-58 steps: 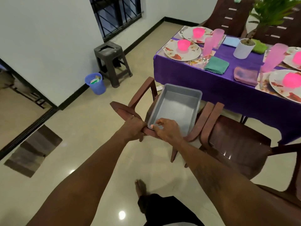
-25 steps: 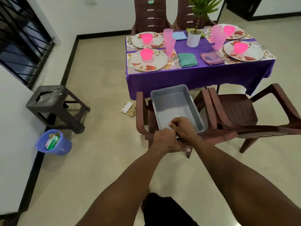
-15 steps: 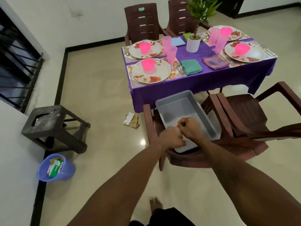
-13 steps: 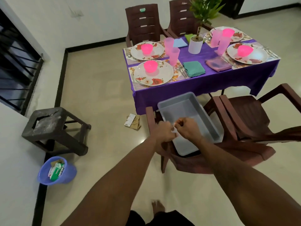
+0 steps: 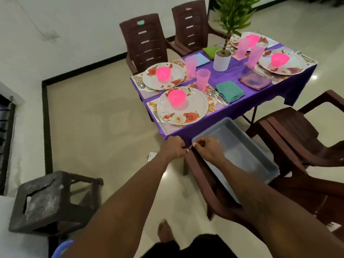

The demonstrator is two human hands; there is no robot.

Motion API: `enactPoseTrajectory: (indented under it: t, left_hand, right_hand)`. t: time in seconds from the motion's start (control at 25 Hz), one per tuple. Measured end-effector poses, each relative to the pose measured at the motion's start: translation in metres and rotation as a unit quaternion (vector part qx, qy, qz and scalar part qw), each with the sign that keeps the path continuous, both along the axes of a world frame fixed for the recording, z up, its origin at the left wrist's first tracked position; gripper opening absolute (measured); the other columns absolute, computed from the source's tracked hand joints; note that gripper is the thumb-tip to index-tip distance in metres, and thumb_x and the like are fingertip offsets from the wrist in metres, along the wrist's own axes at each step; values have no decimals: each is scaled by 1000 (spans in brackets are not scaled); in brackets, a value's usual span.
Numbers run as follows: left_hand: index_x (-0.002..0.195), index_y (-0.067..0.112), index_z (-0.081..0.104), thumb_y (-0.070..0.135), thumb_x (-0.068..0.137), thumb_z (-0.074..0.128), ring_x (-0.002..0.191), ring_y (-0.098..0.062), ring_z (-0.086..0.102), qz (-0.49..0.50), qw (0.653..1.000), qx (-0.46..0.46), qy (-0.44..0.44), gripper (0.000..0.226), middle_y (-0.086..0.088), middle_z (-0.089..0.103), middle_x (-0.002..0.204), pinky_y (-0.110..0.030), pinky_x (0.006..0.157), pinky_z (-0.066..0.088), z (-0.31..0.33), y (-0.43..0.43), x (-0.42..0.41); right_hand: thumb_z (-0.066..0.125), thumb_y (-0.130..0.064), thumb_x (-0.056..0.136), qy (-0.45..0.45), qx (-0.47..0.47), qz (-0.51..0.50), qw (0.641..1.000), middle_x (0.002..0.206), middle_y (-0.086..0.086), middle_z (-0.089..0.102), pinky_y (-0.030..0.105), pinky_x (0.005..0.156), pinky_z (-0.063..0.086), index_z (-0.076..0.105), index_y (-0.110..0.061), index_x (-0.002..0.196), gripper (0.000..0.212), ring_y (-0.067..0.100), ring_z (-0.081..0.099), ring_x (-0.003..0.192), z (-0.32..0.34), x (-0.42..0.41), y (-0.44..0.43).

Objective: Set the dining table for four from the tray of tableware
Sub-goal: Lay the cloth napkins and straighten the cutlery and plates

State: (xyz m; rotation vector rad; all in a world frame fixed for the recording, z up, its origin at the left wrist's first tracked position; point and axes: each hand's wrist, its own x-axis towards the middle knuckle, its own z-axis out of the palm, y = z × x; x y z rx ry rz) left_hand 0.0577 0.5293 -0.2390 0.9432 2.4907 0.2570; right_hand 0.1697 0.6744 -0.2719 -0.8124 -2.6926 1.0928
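Note:
An empty grey tray [image 5: 242, 151] lies on the seat of a brown plastic chair [image 5: 202, 172] beside the purple-clothed table [image 5: 230, 75]. My left hand [image 5: 174, 148] is closed at the front end of that chair's armrest. My right hand [image 5: 207, 148] is curled over the tray's near-left corner rim. On the table are floral plates [image 5: 198, 102] [image 5: 176, 76] [image 5: 294, 65], each with a pink bowl [image 5: 176, 97], plus pink cups [image 5: 203, 77], a teal napkin [image 5: 229, 91], a mauve napkin [image 5: 255, 81] and cutlery [image 5: 216, 96].
A potted plant [image 5: 222, 59] stands mid-table. Two brown chairs [image 5: 147, 40] [image 5: 193, 23] are at the far side and another [image 5: 297, 131] is right of the tray chair. A dark stool [image 5: 50, 198] and a blue bin [image 5: 59, 248] sit at lower left.
I have stepped around the chair and closer to the table. The chair with the tray has turned, and my hands moved from its backrest to the armrest end and tray corner.

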Motion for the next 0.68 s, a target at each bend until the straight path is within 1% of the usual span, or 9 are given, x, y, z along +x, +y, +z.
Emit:
enactPoseTrajectory:
  t: [0.04,0.16,0.28,0.36,0.44,0.52,0.56,0.64,0.68]
  left_hand:
    - [94,17,79,48,87,69,84,-20,66,-8,1000,-7,15,34,0,73,90,-33,76,59,1,-2,-22]
    - [102,15,78,50,87,68,89,-23,68,18,1000,21,11,40,-5,74,98,-36,79,60,-9,0,-75]
    - [115,11,76,40,86,76,105,-26,67,79,995,55,-4,42,-5,72,113,-35,86,57,-13,11,-110]
    - [115,10,77,33,85,77,108,-26,67,111,990,82,-9,38,-6,73,118,-33,90,54,-19,24,-138]
    - [114,10,78,32,87,76,105,-23,68,147,984,99,-14,34,-6,75,116,-28,86,52,-26,38,-165]
    - [110,8,79,31,90,74,97,-19,67,201,975,97,-12,30,-6,76,110,-24,76,41,-31,46,-191]
    - [109,7,79,31,90,75,95,-19,67,231,969,91,-17,30,-7,76,109,-23,75,39,-34,47,-203]
    - [110,7,78,27,87,77,101,-23,69,282,956,74,-28,30,-7,75,111,-24,75,40,-45,50,-228]
    - [106,8,78,21,84,77,102,-26,70,303,950,65,-33,25,-7,76,110,-24,75,41,-50,50,-238]
  right_hand:
    - [67,-40,94,-2,5,-14,1000,81,-13,71,22,71,46,78,-28,92,17,1,63,74,3,-14,-6]
    - [67,-39,95,-4,-31,-60,998,78,-14,68,22,69,49,76,-25,91,17,-1,62,71,0,-45,-5]
    - [68,-32,96,-14,-24,-107,994,79,-12,66,22,70,47,77,-22,93,14,-1,58,70,-1,-70,9]
    - [69,-29,96,7,-27,-150,988,81,-7,70,25,75,50,78,-19,94,13,5,60,72,-4,-94,32]
    - [68,-25,96,15,-41,-195,980,91,1,76,25,80,49,79,-15,101,16,12,64,80,-13,-123,56]
    - [66,-24,96,9,-57,-227,972,100,4,77,24,82,48,78,-12,107,20,16,67,87,-23,-151,73]
    - [65,-23,96,3,-66,-229,971,100,5,77,25,81,48,78,-12,107,21,17,67,88,-29,-162,77]
    - [64,-21,94,-17,-75,-235,969,98,5,76,24,78,46,78,-12,105,20,17,66,87,-37,-181,86]
    - [64,-20,94,-20,-76,-254,964,98,6,76,24,77,45,78,-12,103,19,18,67,87,-41,-188,92]
